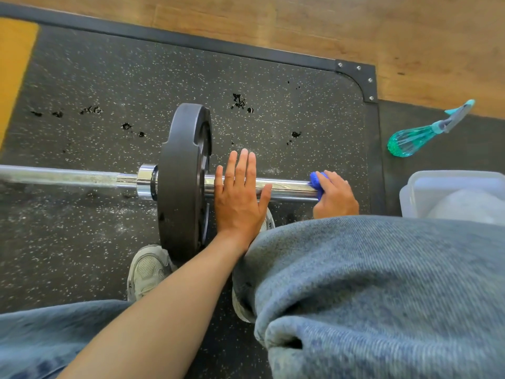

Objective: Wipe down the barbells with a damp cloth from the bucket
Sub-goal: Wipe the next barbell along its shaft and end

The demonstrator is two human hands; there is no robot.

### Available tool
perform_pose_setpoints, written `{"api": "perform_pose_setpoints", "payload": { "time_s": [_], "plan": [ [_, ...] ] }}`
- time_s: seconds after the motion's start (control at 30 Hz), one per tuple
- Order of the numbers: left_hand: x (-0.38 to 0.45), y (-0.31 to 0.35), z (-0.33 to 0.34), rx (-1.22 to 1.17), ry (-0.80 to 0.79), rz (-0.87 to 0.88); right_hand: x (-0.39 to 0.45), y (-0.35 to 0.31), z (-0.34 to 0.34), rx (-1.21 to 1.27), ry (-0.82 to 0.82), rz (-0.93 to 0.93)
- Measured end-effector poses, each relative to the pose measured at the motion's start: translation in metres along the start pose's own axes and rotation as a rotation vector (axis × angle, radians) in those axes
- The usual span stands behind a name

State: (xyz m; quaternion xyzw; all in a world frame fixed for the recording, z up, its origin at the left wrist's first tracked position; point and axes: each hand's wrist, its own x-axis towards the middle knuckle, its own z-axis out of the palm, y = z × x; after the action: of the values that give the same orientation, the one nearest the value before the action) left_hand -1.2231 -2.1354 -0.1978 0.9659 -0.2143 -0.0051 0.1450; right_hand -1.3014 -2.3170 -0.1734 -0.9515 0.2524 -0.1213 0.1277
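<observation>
Wiping the sleeve end of the barbell (287,188) looks to be the step in hand: the right hand (335,196) grips a blue cloth (317,181) bunched against the chrome at the very tip of the bar, its fingers curled round the cloth, while the left hand (239,195) lies flat and spread over the sleeve just beside the black weight plate (181,184), fingers straight, seemingly steadying the bar so it does not roll. The barbell lies across the rubber mat (109,86), its shaft running off toward the mat's left edge and its sleeve tip stopping near the right edge. The next move, as I judge it, calls for drawing the cloth along the sleeve toward the plate, with the left hand lifting or shifting clear as the cloth comes, and for turning the bar to reach its underside. The bucket (448,198), a pale plastic tub, stands off the right edge of the mat, close to the person's knee; what lies inside it is probably water or a white liner, but the view is too washed out to tell. A teal spray bottle (418,138) lies tipped on dark flooring beyond the mat's near-right corner. The mat is black with pale flecks, pitted and dusted in spots, framed by a dark border with bolted corner plates; wood flooring lies beyond its far edge and a yellow strip shows at its far-left corner
</observation>
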Motion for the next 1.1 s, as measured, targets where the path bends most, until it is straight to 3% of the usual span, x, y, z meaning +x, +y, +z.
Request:
{"api": "perform_pose_setpoints", "payload": {
  "time_s": [0.03, 0.2, 0.37, 0.57, 0.7, 0.83, 1.0, 1.1],
  "plan": [
    [0.003, 0.000, 0.001, 0.008, 0.006, -0.004, -0.002, -0.004, 0.005, -0.005, 0.047, 0.004],
    [0.017, 0.000, 0.001, 0.013, 0.031, -0.005, -0.005, -0.027, 0.020, 0.069, -0.030, -0.192],
    [0.041, 0.004, -0.001, 0.012, 0.019, -0.022, 0.017, -0.021, 0.023, 0.115, 0.089, 0.032],
    [0.092, 0.003, 0.000, 0.032, -0.005, -0.043, 0.054, -0.016, 0.034, 0.066, -0.010, -0.266],
    [0.133, 0.003, -0.002, 0.069, -0.049, -0.058, 0.090, -0.025, 0.047, 0.124, 0.160, 0.037],
    [0.175, 0.002, -0.003, 0.098, -0.097, -0.093, 0.124, -0.029, 0.057, 0.089, 0.088, -0.221],
    [0.228, -0.001, -0.004, 0.094, -0.191, -0.143, 0.178, -0.027, 0.067, 0.197, 0.234, 0.100],
    [0.262, -0.004, -0.004, 0.097, -0.230, -0.165, 0.196, -0.040, 0.075, 0.206, 0.170, -0.061]
  ]
}}
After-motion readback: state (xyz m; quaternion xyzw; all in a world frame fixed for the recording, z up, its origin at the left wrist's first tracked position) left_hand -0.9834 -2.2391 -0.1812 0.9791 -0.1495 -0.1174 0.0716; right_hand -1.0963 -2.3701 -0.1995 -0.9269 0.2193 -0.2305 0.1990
